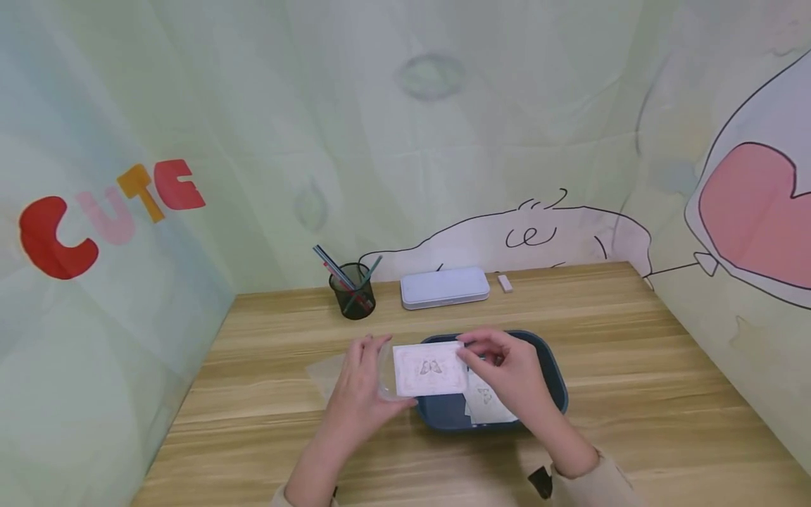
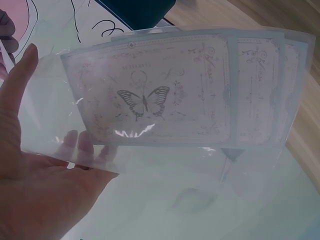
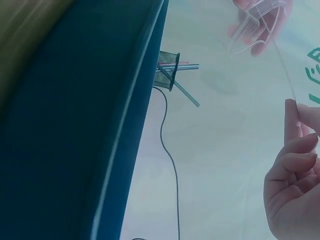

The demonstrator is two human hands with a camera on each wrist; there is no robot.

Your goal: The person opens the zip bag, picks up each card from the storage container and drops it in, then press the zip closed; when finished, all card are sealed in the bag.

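Note:
Above the tray, my left hand (image 1: 360,384) grips the left end of a clear plastic bag (image 1: 385,374). Butterfly-printed cards (image 1: 431,368) lie in or against it; the left wrist view shows several, overlapping like steps behind the clear film (image 2: 45,110). Thumb and fingers of my right hand (image 1: 507,370) pinch the right edge, near the upper corner of the front card. Seen edge-on in the right wrist view, that edge is a thin line between the right fingertips (image 3: 291,107). Under the right hand, more butterfly cards (image 1: 484,401) rest in the dark blue tray (image 1: 443,422).
A translucent sheet (image 1: 323,374) lies on the wooden table left of the tray, partly behind the left hand. Along the back stand a black mesh pen cup (image 1: 356,303), a white pencil case (image 1: 445,287) and a small white eraser (image 1: 505,283). Printed cloth walls surround the table.

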